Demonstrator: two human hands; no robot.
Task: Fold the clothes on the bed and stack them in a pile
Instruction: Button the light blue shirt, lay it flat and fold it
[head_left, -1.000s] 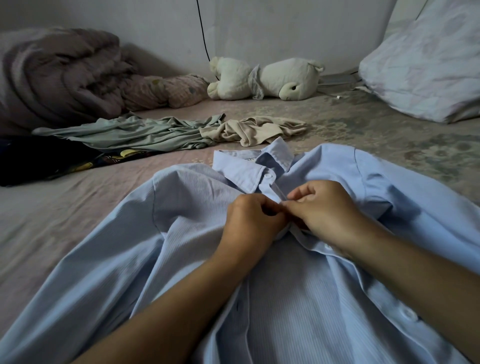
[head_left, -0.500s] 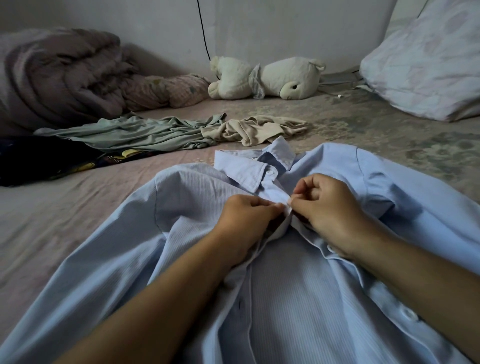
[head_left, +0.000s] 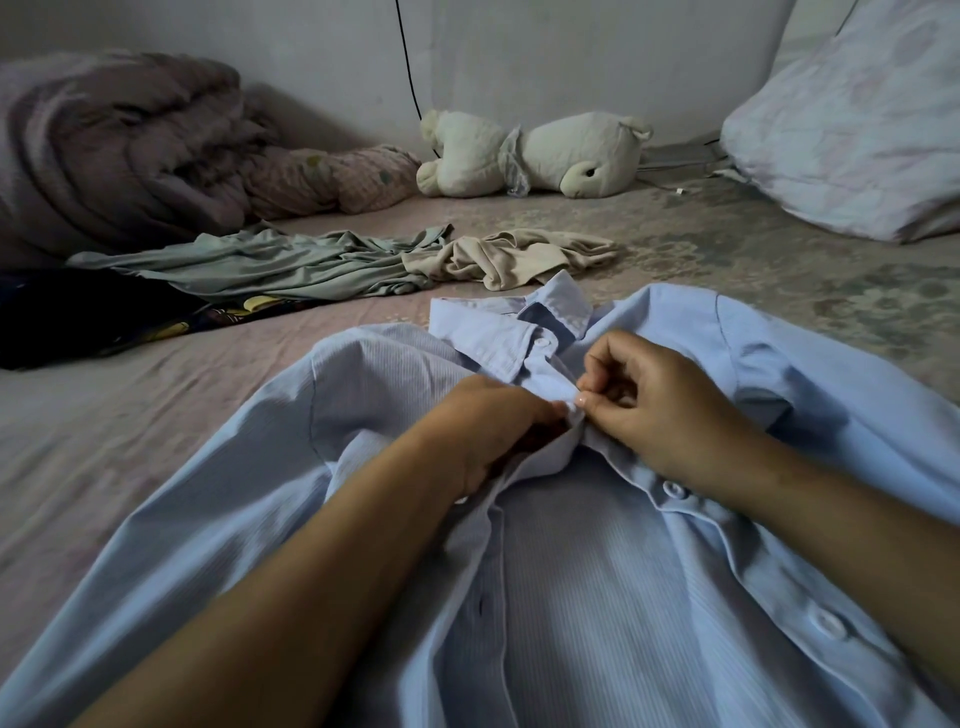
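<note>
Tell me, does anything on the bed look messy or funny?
Yes. Beyond the blue shirt that both hands are pinching near the collar, a green garment and a beige one lie crumpled and unfolded. A white stuffed toy lies tipped on its side against the wall.

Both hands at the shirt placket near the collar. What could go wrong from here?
1. Both the left hand and right hand pinch the blue shirt placket; the fabric bunches there and may crease into the fold.
2. The lower buttons look undone, so the front may gape when folded.
3. The green garment and beige garment lie crumpled and overlapping, so lifting one may drag the other.
</note>
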